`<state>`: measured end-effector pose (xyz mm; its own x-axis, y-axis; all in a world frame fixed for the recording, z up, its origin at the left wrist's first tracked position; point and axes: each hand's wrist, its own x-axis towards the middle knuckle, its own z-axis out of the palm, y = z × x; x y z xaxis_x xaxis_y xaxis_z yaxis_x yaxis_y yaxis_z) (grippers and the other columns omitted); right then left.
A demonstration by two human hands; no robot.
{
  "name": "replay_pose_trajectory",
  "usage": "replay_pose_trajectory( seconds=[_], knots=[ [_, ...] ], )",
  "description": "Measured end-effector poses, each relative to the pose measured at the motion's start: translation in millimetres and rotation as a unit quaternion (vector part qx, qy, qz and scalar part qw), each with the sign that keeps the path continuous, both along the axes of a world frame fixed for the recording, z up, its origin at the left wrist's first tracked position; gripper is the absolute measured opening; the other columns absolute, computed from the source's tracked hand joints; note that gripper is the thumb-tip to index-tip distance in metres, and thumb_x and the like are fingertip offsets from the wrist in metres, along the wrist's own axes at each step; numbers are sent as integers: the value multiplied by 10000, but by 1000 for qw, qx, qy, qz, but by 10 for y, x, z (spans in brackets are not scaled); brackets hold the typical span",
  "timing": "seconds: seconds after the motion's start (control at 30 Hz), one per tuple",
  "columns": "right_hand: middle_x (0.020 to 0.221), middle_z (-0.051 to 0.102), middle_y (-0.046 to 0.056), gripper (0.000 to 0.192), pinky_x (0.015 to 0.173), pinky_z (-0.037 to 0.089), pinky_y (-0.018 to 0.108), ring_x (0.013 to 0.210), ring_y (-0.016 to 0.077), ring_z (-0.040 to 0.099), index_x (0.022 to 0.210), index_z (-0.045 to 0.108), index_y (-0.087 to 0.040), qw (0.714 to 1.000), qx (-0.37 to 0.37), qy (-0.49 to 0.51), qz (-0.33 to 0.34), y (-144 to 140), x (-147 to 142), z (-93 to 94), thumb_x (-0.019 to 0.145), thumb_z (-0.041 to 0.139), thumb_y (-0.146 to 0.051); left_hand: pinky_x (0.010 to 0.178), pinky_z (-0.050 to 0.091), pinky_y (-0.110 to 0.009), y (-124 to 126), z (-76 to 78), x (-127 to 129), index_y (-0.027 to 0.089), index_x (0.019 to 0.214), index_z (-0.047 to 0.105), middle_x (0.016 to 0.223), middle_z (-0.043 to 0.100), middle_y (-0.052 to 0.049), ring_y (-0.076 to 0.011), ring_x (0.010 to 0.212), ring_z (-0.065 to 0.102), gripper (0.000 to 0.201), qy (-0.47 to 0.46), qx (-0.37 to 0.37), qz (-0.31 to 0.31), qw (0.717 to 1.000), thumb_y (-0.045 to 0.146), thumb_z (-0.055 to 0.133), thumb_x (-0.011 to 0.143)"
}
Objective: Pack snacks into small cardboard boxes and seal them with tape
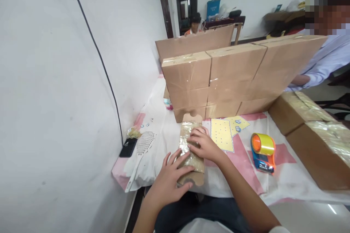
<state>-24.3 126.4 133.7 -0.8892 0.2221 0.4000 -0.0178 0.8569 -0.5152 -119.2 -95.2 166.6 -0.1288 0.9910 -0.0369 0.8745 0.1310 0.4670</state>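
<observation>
A flat piece of cardboard point(197, 167) with shiny clear tape over its middle lies on the table in front of me. Rounded notches are cut into its near and far ends. My left hand point(172, 176) rests on its near left part, fingers spread. Across its right side lies my right hand point(201, 142), with fingers stretched over the taped surface. Behind the piece stands a wall of taped cardboard boxes point(232, 69). To the right, a tape dispenser point(263, 153) with a yellow roll sits on the cloth.
More taped boxes point(308, 142) line the table's right side. A white fly swatter point(144, 145) and a black phone point(128, 147) lie at the left, by the wall. One person point(325, 54) is at the right; another point(194, 25) is beyond the boxes.
</observation>
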Motion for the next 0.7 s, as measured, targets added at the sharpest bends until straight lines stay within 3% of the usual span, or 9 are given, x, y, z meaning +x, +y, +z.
replay_pose_trajectory(
  seconds=[0.1,0.3,0.43,0.57,0.7],
  knots=[
    [1118,605,81,106,1040,404,508,1161,288,512,945,682,-232,1000,-6,9,-15,17,71,-9,892,683,-323,1231,155,-651,43,12,-10,384,1248,674,1655,326,22,-365,1541,217,425,-12,1,3,1000,347,727,828],
    [1153,607,71,161,1036,386,514,1193,292,490,847,545,-227,1000,6,5,0,40,113,-21,835,705,-237,1216,167,-665,116,-107,-35,346,1345,603,1676,274,-43,-393,1542,190,605,-31,-6,11,999,487,767,780],
    [1091,629,60,170,1043,363,531,1133,278,534,797,482,-231,999,-1,32,5,43,65,-69,867,637,-230,1205,192,-656,163,-177,-35,350,1379,581,1686,241,-60,-400,1538,190,649,-5,15,18,1000,382,778,762],
    [885,584,40,151,996,402,515,1045,274,561,808,439,-248,986,-62,151,-17,71,58,-168,883,570,-237,1165,277,-634,193,-176,-51,401,1504,447,1685,241,-62,-418,1495,275,881,16,-6,32,999,241,777,703],
    [929,576,69,28,892,482,464,996,282,579,887,517,-253,957,-147,242,-67,195,185,-232,876,541,-265,1103,379,-585,169,-218,-102,443,1555,349,1650,258,-105,-408,1404,416,906,5,7,56,998,298,772,767]
  ],
)
